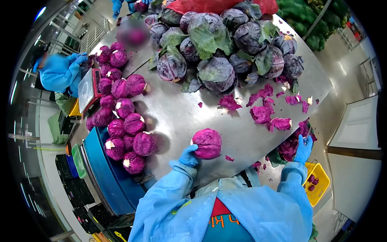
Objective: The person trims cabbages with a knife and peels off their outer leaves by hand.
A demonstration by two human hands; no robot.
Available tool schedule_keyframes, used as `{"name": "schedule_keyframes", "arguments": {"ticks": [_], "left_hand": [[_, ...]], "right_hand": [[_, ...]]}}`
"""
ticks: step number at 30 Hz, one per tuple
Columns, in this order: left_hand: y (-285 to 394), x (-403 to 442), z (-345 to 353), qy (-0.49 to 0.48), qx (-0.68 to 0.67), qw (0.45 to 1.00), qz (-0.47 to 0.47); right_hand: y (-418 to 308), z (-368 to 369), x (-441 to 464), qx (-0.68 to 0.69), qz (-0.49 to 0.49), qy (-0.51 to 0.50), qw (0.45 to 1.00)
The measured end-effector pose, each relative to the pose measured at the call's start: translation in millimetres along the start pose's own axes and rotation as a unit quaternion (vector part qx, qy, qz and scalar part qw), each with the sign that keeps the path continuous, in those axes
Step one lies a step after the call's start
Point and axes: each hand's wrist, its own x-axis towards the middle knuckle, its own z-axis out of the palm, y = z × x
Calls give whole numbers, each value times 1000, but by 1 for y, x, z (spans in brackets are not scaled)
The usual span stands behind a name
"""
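A peeled red cabbage [207, 144] is held at its left side by my gloved left hand [188, 156], over the steel table [173, 117]. The fingers under the cabbage are partly hidden. At the table's right edge my gloved right hand [303, 149] is closed around what looks like a thin knife [309, 130], whose handle is hidden in the glove. Beside that hand lies a heap of stripped purple leaves [288, 148]. Small leaf scraps [229, 158] lie near the held cabbage.
Unpeeled cabbages [217, 74] are piled at the back, before a red sack [213, 5]. Several peeled cabbages [134, 124] line the left side, near a scale [88, 89] and a blue bin [107, 173]. A yellow basket [322, 187] stands low right. Co-workers [60, 72] are beyond.
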Motion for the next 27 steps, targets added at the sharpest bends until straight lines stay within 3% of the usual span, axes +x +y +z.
{"name": "schedule_keyframes", "arguments": {"ticks": [3, 4, 5, 8, 11, 15, 18, 21, 22, 25, 27], "left_hand": [[-12, -9, -2, -28, -88, 996, 14], [-17, -12, -3, -37, -105, 993, 23], [-26, -3, -22, 13, -50, 996, 73], [-22, -11, 38, -183, -135, 973, 37], [-28, -5, 11, -156, -232, 960, -34], [-20, -19, 9, -94, -119, 985, -88], [-15, -43, 40, -72, -128, 986, -74], [-2, -54, 60, -76, -107, 987, -96], [1, -59, 73, -66, -108, 987, -104], [3, -60, 89, -172, -136, 971, -93], [0, -53, 80, -186, -86, 978, -34]], "right_hand": [[-1, -2, -13, -13, 86, -26, 996], [-15, 2, -20, 54, 77, -58, 994], [-33, 11, -27, 121, 69, -87, 986], [-95, 43, -48, 231, 65, -186, 953], [-170, 55, -76, 269, 4, -292, 918], [-232, 58, -118, 293, -54, -428, 853], [-250, 53, -140, 396, -43, -475, 784], [-274, 24, -144, 397, 88, -569, 715], [-274, 22, -149, 406, 56, -572, 711], [-277, 17, -157, 437, -66, -565, 697], [-276, 13, -158, 458, -31, -587, 668]]}}
